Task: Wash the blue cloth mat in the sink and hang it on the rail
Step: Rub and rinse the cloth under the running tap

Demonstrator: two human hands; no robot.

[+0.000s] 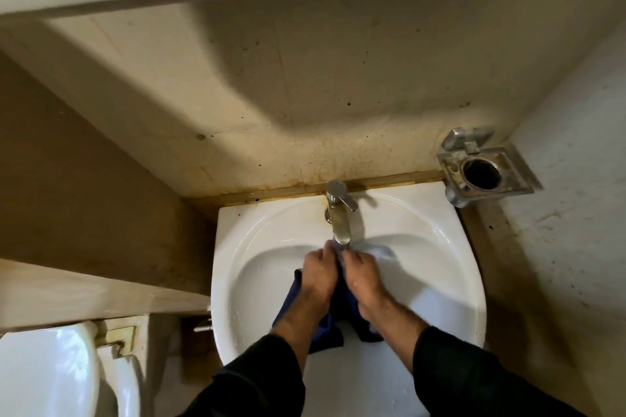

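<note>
Long black sleeves [474,372], apparently loose, bare forearms

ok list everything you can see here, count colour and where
blue cloth mat: one, dark blue, bunched in the sink under the hands
sink: one, white, centre, against the back wall
tap: one, chrome, back rim of the sink, spout over the cloth
metal holder: one, silver, square with a round hole, on the wall to the right of the sink
toilet: one, white, lower left corner
ledge: one, beige, left of the sink
left hand: one, grip on the cloth under the tap
right hand: one, grip on the cloth beside the left
sleeves: two, black, bottom edge
</note>
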